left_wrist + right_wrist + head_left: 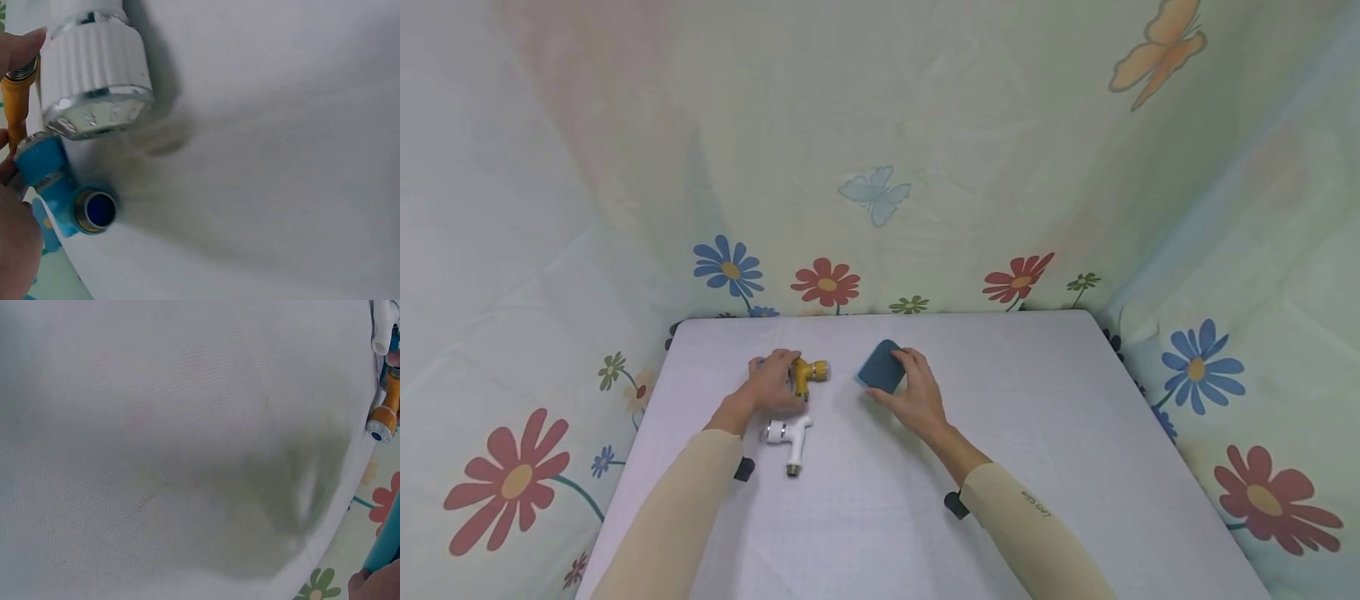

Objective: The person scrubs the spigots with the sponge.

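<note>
My left hand (772,385) is at the left part of the table, its thumb and fingers round a yellow tap (805,375) with a ribbed knob. Beside those fingers in the left wrist view lies a blue tap (53,175), its round opening showing; the hand mostly hides it in the head view. A white tap (795,433) with a chrome-trimmed knob lies nearer the person, apart from the hand. My right hand (919,396) pinches a flat, dark teal piece (882,367) with rounded corners, held tilted; its exact kind cannot be told.
A white cloth covers the table (1037,400). Fabric walls (962,150) printed with flowers and butterflies stand at the back and both sides. Dark straps (956,505) show at both wrists.
</note>
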Demonstrator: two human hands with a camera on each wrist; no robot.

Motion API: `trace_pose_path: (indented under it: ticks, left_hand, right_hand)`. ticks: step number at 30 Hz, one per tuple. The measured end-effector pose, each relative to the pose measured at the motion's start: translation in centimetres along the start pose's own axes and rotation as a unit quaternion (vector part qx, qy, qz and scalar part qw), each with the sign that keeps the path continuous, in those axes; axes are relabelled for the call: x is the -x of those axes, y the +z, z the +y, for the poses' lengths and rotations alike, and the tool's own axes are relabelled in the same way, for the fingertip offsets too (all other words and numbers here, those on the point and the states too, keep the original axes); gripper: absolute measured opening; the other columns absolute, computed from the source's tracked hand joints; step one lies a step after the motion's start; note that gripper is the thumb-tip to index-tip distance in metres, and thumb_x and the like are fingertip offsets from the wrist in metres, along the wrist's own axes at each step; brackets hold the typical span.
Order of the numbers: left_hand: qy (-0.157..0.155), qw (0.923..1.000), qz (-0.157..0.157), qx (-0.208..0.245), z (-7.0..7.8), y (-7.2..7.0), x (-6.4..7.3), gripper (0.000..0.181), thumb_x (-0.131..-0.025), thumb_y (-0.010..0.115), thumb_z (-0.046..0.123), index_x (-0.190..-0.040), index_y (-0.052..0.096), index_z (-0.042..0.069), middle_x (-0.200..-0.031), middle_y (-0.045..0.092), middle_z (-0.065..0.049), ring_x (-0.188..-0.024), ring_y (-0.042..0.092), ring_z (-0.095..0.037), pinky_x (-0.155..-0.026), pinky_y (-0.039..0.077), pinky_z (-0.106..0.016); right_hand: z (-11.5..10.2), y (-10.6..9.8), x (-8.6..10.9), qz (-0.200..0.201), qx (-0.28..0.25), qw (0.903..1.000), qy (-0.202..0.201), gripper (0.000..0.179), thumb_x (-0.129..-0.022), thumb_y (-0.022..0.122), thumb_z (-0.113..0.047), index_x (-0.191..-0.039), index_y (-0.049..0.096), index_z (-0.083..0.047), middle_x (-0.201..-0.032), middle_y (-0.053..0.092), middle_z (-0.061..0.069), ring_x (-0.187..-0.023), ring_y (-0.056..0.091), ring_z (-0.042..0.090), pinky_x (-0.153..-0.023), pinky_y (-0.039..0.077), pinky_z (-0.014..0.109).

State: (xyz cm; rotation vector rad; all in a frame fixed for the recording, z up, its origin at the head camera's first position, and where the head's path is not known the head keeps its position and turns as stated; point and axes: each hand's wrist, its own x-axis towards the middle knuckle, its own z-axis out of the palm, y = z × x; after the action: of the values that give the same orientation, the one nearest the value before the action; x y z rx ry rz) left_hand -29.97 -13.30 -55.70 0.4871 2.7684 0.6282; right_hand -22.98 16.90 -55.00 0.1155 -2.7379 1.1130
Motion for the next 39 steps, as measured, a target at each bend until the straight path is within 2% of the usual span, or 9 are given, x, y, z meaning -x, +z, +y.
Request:
trace_pose_path:
  ticks: [8, 14, 21, 24, 27, 34, 39]
  left_hand:
    - [-0.007, 0.9984, -0.006, 0.056, 1.9, -0.5, -0.4, 0.106, -0.079, 0.089, 0.037, -0.164, 0.03, 0.012, -0.168, 0.021, -0.017, -0.144, 0.037, -0.049, -0.115, 0.042, -0.066]
    - [0.001, 0.9967, -0.006, 0.081, 2.6, -0.5, -0.5, 0.107, -0.08, 0.089, 0.034, -0.164, 0.028, 0.01, -0.169, 0.02, -0.017, -0.146, 0.036, -0.048, -0.116, 0.041, -0.064]
    - [0.031, 0.9931, 0.019, 0.112, 2.8, -0.4, -0.4, 0.112, -0.079, 0.091, 0.034, -0.164, 0.023, 0.007, -0.164, 0.037, -0.014, -0.15, 0.037, -0.04, -0.123, 0.034, -0.061]
    - [0.033, 0.9914, 0.022, 0.125, 2.9, -0.4, -0.3, 0.112, -0.078, 0.092, 0.033, -0.163, 0.024, 0.008, -0.161, 0.041, -0.013, -0.149, 0.039, -0.038, -0.123, 0.035, -0.06]
    - [0.031, 0.993, 0.022, 0.112, 3.0, -0.5, -0.2, 0.112, -0.077, 0.093, 0.035, -0.163, 0.026, 0.009, -0.161, 0.041, -0.013, -0.147, 0.038, -0.039, -0.122, 0.036, -0.061]
    - [0.032, 0.9985, 0.02, 0.039, 2.4, -0.6, 0.0, 0.118, -0.074, 0.094, 0.038, -0.164, 0.024, 0.008, -0.165, 0.039, -0.013, -0.149, 0.038, -0.038, -0.124, 0.032, -0.06]
    - [0.036, 0.999, 0.01, 0.026, 2.2, -0.7, 0.2, 0.122, -0.074, 0.095, 0.037, -0.166, 0.019, 0.01, -0.167, 0.035, -0.013, -0.151, 0.037, -0.038, -0.124, 0.032, -0.059]
  right_hand:
    - [-0.1, 0.1, 0.2, 0.001, -0.005, 1.0, -0.001, 0.086, -0.081, 0.089, -0.044, -0.15, 0.05, -0.011, -0.158, 0.043, 0.014, -0.144, 0.048, 0.035, -0.116, 0.047, 0.053]
    - [0.2, 0.0, 0.1, -0.002, -0.004, 1.0, 0.005, 0.087, -0.08, 0.089, -0.046, -0.15, 0.05, -0.013, -0.158, 0.043, 0.014, -0.144, 0.048, 0.034, -0.117, 0.046, 0.051]
    - [0.2, 0.0, 0.2, 0.003, -0.001, 1.0, -0.002, 0.086, -0.08, 0.089, -0.045, -0.15, 0.05, -0.012, -0.158, 0.044, 0.015, -0.144, 0.048, 0.035, -0.116, 0.047, 0.052]
    - [0.2, 0.0, 0.2, 0.001, -0.002, 1.0, -0.001, 0.087, -0.08, 0.089, -0.046, -0.15, 0.05, -0.012, -0.158, 0.043, 0.015, -0.144, 0.048, 0.036, -0.116, 0.047, 0.053]
    - [0.1, 0.1, 0.2, 0.0, -0.005, 1.0, 0.0, 0.087, -0.08, 0.089, -0.046, -0.15, 0.05, -0.012, -0.159, 0.043, 0.015, -0.144, 0.048, 0.036, -0.116, 0.046, 0.053]
    - [0.0, 0.1, 0.2, -0.006, -0.003, 1.0, 0.004, 0.086, -0.081, 0.089, -0.045, -0.151, 0.05, -0.013, -0.159, 0.043, 0.014, -0.145, 0.047, 0.035, -0.117, 0.046, 0.053]
    - [0.0, 0.2, 0.2, -0.009, -0.004, 0.9999, 0.003, 0.086, -0.081, 0.088, -0.046, -0.151, 0.049, -0.013, -0.159, 0.043, 0.014, -0.145, 0.047, 0.035, -0.117, 0.046, 0.053]
